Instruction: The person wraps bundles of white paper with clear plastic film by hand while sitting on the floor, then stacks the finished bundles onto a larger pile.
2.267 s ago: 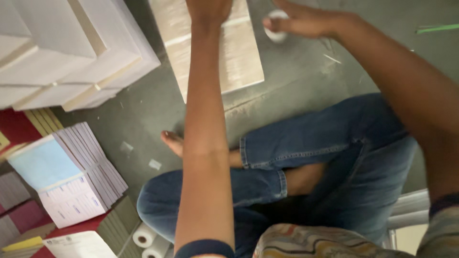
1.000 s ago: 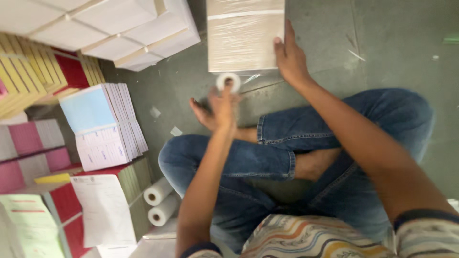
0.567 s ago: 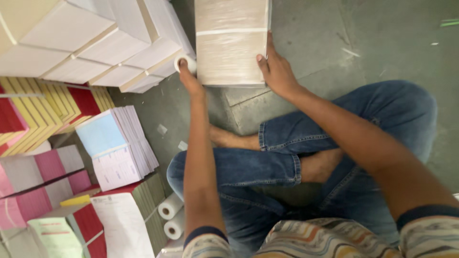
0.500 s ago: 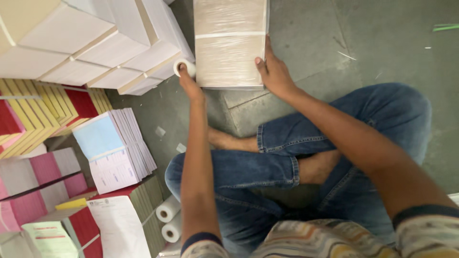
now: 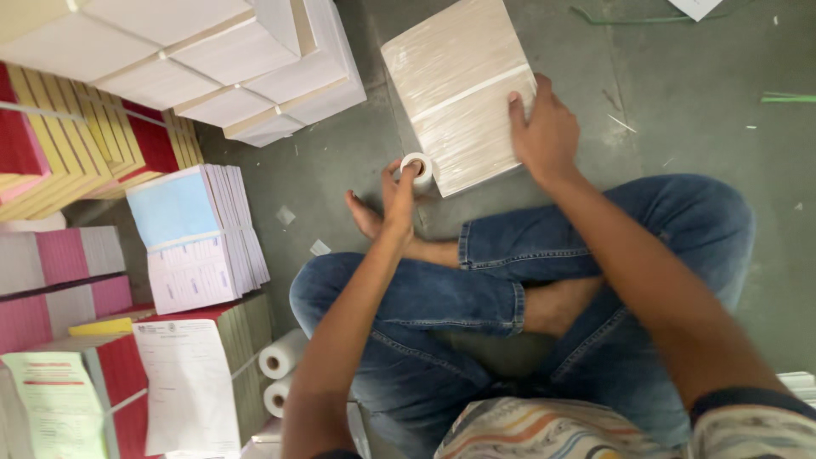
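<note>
Cross-legged on a grey concrete floor point(image 5: 680, 136), I press my right hand point(image 5: 544, 127), fingers spread, flat on the near corner of a film-wrapped paper bundle point(image 5: 455, 85), while my left hand point(image 5: 398, 191) pinches a small roll of white tape point(image 5: 416, 166) just off the bundle's near-left edge. I judge the step goes best with the flat hand holding the slick block steady and the tape kept taut and square to the edge. Left of the tape hand stand squared stacks of white paper point(image 5: 212, 59) and soft-edged coloured forms point(image 5: 195, 238).
</note>
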